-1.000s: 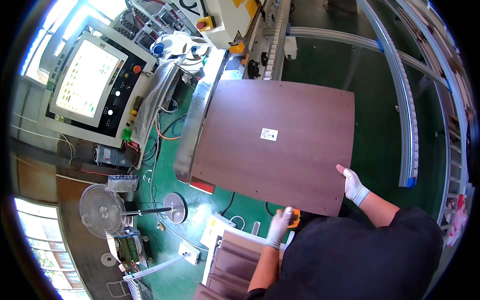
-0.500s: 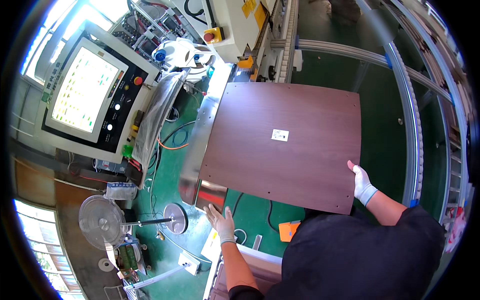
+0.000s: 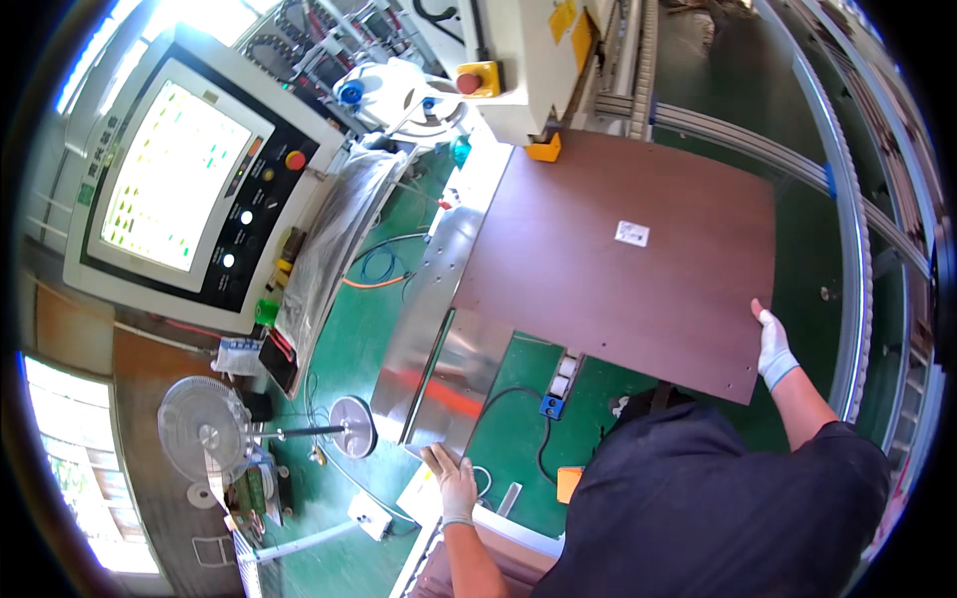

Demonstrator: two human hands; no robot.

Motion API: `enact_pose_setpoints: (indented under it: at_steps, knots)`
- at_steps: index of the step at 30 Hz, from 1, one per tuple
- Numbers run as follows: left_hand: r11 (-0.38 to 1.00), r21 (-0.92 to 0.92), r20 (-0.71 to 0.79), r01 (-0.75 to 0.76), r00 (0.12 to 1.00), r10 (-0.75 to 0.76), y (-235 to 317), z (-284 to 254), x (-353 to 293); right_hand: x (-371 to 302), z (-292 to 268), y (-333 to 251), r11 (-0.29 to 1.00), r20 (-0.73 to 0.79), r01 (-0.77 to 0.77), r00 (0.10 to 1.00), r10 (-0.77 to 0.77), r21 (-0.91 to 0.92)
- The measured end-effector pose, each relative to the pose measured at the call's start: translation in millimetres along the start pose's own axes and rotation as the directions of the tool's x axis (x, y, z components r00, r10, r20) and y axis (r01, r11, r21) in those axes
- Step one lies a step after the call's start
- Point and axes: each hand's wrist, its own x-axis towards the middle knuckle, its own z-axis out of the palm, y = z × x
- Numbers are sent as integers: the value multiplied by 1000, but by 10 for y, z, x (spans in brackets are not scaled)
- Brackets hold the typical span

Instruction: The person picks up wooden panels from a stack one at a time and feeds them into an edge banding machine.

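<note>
A large brown wood-look panel [image 3: 638, 269] lies flat, with a small white label [image 3: 632, 233] on its face and small holes along its edges. My right hand [image 3: 775, 344], in a pale glove, is closed on the panel's right edge near the close corner, thumb on top; the fingers beneath are hidden. The panel's left part rests on a shiny metal plate [image 3: 469, 364] with a dark slot along it. At the near end of this plate is my gloved left hand [image 3: 457, 493], fingers stretched out against its edge and apart from the panel.
A control console [image 3: 184, 189] with a lit screen stands at the left. Beyond the panel is a machine housing with a red stop button [image 3: 469, 84]. Metal rails [image 3: 847, 249] run along the right. A fan [image 3: 204, 434], cables and stacked panels [image 3: 518, 553] are nearby.
The panel has slid away from me along the metal plate, baring more of the plate, and its far edge now meets the machine. My right hand moved with it. The view has shifted too.
</note>
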Motion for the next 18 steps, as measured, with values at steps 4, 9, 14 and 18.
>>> enact_pose_setpoints:
  at_steps: [4, 9, 14, 18]
  knots:
    - [1000, -22, -5, 17, 1000, -17, 0, 9, 20, 394, 29, -338, 997, 4, 78, 997, -77, -29]
    - [996, -48, 12, 78, 997, -78, 9, 6, 57, 871, 152, -755, 975, -97, 192, 974, -203, -110]
    - [996, -76, -71, 43, 996, -49, -56, 46, 58, 1401, 183, -1002, 734, -188, 633, 712, -677, -246]
    - [992, -72, -63, 99, 993, -104, -118, 131, 75, 972, 1121, -739, 164, 110, 671, 346, -932, -723]
